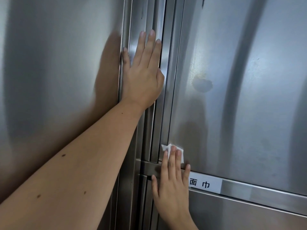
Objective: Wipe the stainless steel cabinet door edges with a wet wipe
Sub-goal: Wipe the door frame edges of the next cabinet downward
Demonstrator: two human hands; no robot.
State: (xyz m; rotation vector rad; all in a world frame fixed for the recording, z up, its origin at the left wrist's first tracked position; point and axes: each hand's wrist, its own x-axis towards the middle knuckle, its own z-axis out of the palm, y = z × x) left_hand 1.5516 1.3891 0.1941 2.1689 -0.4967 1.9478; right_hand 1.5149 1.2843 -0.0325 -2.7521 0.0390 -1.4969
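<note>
Two stainless steel cabinet doors fill the view, the left door (pixel 58 80) and the right door (pixel 240 97), meeting at vertical edge strips (pixel 169 80) in the middle. My left hand (pixel 142 75) lies flat with fingers spread on the left door's edge strips, holding nothing. Lower down, my right hand (pixel 172 185) presses a small white wet wipe (pixel 180 153) under its fingertips against the bottom left corner of the right door, beside the edge. Only part of the wipe shows above the fingers.
A white label with black characters (pixel 205 183) is stuck on the horizontal rail (pixel 265 191) under the right door. A dull round smudge (pixel 202 84) marks the right door. Another door panel (pixel 249 216) sits below the rail.
</note>
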